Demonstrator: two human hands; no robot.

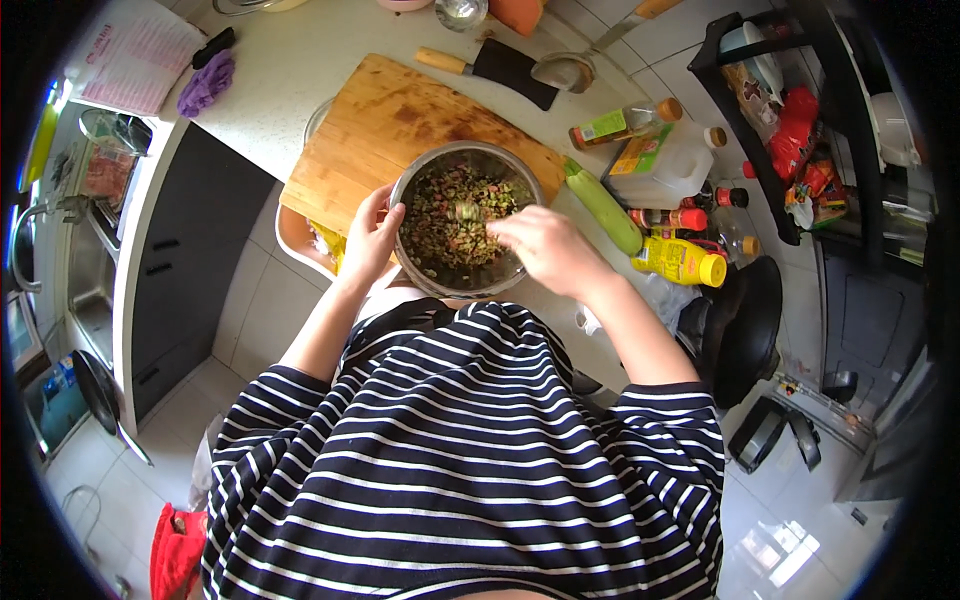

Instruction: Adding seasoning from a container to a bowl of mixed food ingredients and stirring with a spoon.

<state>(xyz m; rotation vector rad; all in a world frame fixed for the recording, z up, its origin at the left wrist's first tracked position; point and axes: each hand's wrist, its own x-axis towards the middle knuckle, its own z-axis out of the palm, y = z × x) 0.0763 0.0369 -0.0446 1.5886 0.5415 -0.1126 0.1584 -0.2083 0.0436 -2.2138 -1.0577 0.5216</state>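
Note:
A round metal bowl (531,166) holds a finely chopped mixture (450,225) of green and reddish bits. My left hand (373,236) grips the bowl's left rim, with the thumb on the edge. Over the right side of the bowl is my right hand (546,247), its fingers closed on a utensil, seemingly a spoon (470,212), whose end lies in the mixture and looks blurred. Behind the bowl a wooden cutting board (352,135) lies tilted across the counter, its near right part hidden by the bowl.
Right of the bowl lie a green zucchini (604,206), a yellow squeeze bottle (679,259), a large plastic jug (660,169) and several sauce bottles. Beyond the board are a cleaver (514,73) and a metal ladle (564,71). A plastic basin (300,244) sits under the board's left edge. A black wok (739,330) stands at right.

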